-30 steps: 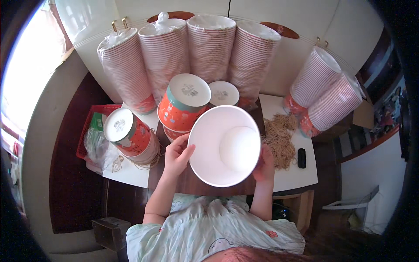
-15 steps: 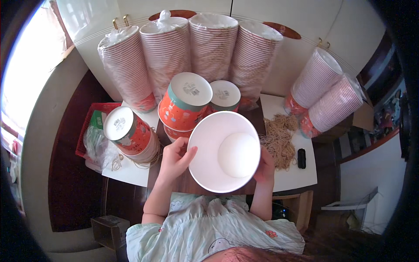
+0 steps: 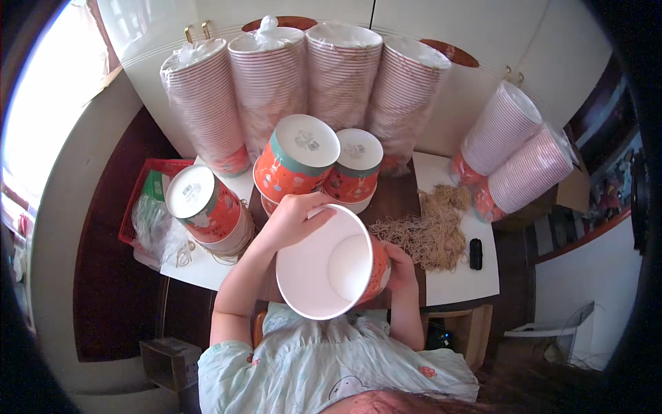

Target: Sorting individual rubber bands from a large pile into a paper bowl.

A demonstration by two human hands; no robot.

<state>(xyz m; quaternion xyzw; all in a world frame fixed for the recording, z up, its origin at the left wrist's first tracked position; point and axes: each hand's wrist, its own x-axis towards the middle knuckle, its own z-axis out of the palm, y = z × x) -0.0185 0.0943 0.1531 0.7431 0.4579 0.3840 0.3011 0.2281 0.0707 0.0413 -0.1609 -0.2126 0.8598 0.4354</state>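
I hold a large paper bowl (image 3: 329, 265), white inside and orange-red outside, tilted with its mouth toward me above the table. My left hand (image 3: 293, 217) grips its upper left rim. My right hand (image 3: 398, 265) supports its right side. Just beyond it stand upside-down stacks of the same bowls: one stack (image 3: 296, 160) in the middle, a smaller stack (image 3: 354, 165) to its right and another stack (image 3: 203, 203) leaning at the left.
Tall bagged stacks of red-striped bowls (image 3: 272, 83) line the back wall, with two more stacks (image 3: 514, 162) lying at the right. A heap of tan rubber bands (image 3: 427, 231) and a small black object (image 3: 475, 253) lie on the white table (image 3: 462, 286). A red basket (image 3: 148, 207) sits left.
The bowl has come lower and tilted toward the right, showing its orange side. My left hand has moved up onto its upper rim.
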